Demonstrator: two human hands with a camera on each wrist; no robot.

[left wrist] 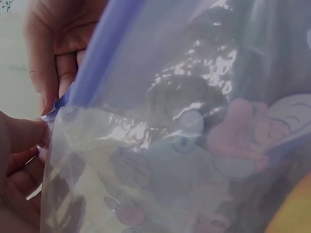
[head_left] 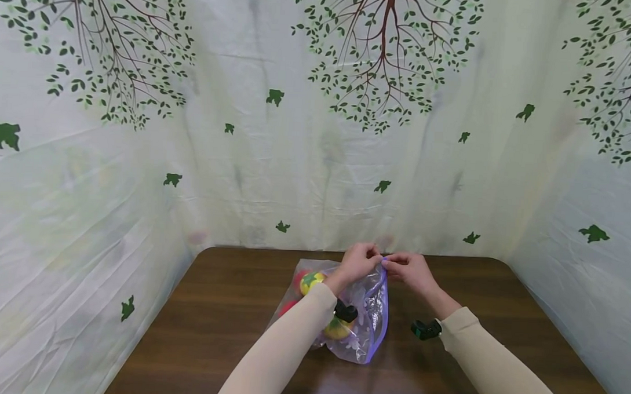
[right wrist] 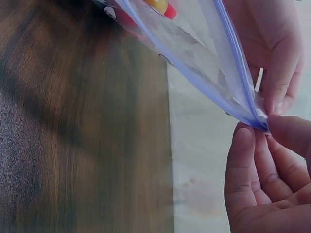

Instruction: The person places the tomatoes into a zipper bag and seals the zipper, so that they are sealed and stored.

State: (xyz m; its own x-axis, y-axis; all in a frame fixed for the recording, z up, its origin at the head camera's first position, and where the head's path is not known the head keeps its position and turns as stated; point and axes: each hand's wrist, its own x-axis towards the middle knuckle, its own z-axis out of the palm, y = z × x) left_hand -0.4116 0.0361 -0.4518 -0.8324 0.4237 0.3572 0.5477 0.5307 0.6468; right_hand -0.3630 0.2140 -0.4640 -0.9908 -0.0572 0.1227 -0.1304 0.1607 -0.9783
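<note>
A clear zip bag point(head_left: 361, 346) with a purple zip edge point(head_left: 385, 315) lies on the table, its far corner raised between my hands. Inside are a yellow-and-green round thing point(head_left: 311, 282) and red things point(head_left: 288, 307), partly hidden by my left arm. My left hand point(head_left: 362, 261) pinches the bag at that corner, beside the zip's end. From the other side, my right hand point(head_left: 409, 271) pinches the zip's end between thumb and fingers. In the right wrist view the two purple strips point(right wrist: 189, 80) stand apart along the mouth and meet at the pinched corner. Cartoon prints point(left wrist: 189, 131) cover the plastic.
The brown wooden table point(head_left: 212, 309) ends at a far edge just past my hands. Behind it hangs a pale curtain point(head_left: 315, 191) with printed trees and leaves, which also runs along both sides. A black camera point(head_left: 346, 311) on my left wrist sits over the bag.
</note>
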